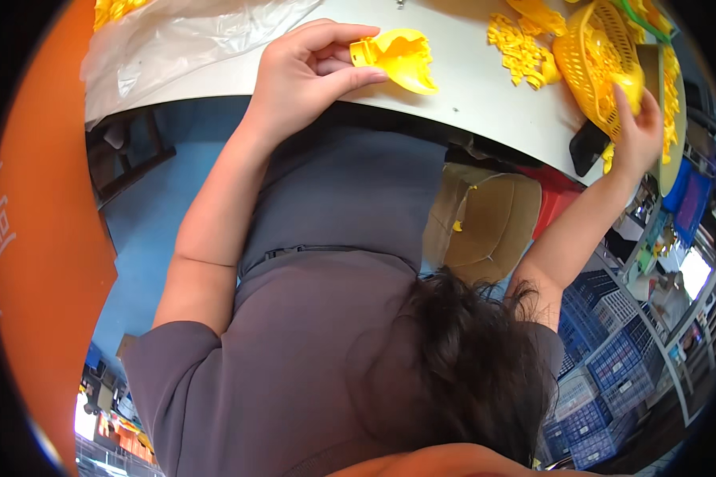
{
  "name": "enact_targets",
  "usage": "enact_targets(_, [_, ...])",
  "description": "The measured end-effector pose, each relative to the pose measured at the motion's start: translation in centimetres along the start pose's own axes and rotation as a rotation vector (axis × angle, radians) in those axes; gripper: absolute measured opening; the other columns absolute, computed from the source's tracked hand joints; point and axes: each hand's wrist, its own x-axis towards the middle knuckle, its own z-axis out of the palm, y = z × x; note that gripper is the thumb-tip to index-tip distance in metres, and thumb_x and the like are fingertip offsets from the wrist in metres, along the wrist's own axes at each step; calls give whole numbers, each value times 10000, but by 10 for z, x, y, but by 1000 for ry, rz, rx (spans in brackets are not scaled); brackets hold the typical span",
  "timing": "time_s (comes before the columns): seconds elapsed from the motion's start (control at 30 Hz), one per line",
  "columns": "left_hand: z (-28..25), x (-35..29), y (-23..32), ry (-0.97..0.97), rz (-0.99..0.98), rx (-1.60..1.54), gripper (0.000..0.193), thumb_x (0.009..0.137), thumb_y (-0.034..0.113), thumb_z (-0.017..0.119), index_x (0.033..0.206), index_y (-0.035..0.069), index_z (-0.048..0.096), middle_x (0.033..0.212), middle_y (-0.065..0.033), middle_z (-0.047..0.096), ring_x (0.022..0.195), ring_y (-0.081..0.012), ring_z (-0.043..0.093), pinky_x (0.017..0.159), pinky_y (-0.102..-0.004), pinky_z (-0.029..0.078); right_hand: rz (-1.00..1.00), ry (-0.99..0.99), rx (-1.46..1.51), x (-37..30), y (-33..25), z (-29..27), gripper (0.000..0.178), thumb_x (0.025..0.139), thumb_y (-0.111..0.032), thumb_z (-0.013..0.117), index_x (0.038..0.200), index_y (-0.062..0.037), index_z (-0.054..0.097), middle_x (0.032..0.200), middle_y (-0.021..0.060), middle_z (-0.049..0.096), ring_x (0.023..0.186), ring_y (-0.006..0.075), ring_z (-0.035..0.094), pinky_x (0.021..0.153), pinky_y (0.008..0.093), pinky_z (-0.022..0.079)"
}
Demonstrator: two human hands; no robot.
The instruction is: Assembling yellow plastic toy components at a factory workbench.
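Early days I reckon: I'm pinching one yellow shell point(398, 57) in my left hand point(298, 75) while my right hand point(638, 131) is gripping another piece point(630, 86) at the basket point(589, 60), loose pile point(521, 49) beside it waiting.

Left hand point(302, 67) on moulded plastic part point(398, 57) at table point(469, 99) edge, plastic sheet point(175, 40) further left, pile of small parts point(521, 49) right of it, right hand point(636, 131) at basket point(593, 60) rim beyond, stacked crates point(605, 366) below right
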Motion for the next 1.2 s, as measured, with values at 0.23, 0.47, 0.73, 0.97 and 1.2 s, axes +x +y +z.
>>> enact_targets(0.23, [2, 0, -2, 21, 12, -120, 389, 809, -77, 748, 1187, -47, 663, 1028, -55, 606, 831, -72, 600, 755, -176, 528, -54, -583, 222, -95, -73, 73, 534, 740, 20, 802, 1238, 21, 609, 1235, 102, 607, 1140, 219, 595, 976, 331, 485])
enact_targets(0.47, [4, -1, -4, 29, 14, -141, 437, 791, -97, 755, 1213, -39, 659, 1027, -32, 614, 765, -40, 524, 675, -147, 470, -534, -803, -112, -83, -78, 97, 352, 808, -31, 751, 1152, -15, 676, 1123, 124, 684, 1110, 183, 618, 947, 326, 499])
enact_targets(0.73, [-2, -4, -2, 25, 29, -121, 374, 814, -108, 726, 1179, -69, 649, 1087, -100, 640, 957, -157, 684, 848, -239, 591, 154, -400, -541, -107, -105, 120, 663, 803, -537, 743, 1108, 48, 683, 885, 164, 719, 786, 249, 703, 715, 328, 538])
enact_targets(0.97, [-1, -3, -2, 22, 66, -141, 390, 785, -95, 758, 1161, -53, 661, 1035, -90, 645, 916, -150, 684, 792, -243, 606, -22, -359, -629, -122, -105, 142, 692, 771, -521, 762, 1146, 51, 659, 1047, 215, 674, 974, 326, 659, 865, 391, 511])
enact_targets(1.2, [-5, -6, -15, 27, 94, -23, 451, 766, -132, 753, 1200, -50, 663, 1057, -51, 611, 741, -43, 511, 663, -150, 465, -128, -326, -581, -130, -106, 136, 620, 754, -380, 808, 1177, 42, 640, 1117, 209, 653, 1016, 323, 646, 914, 393, 503])
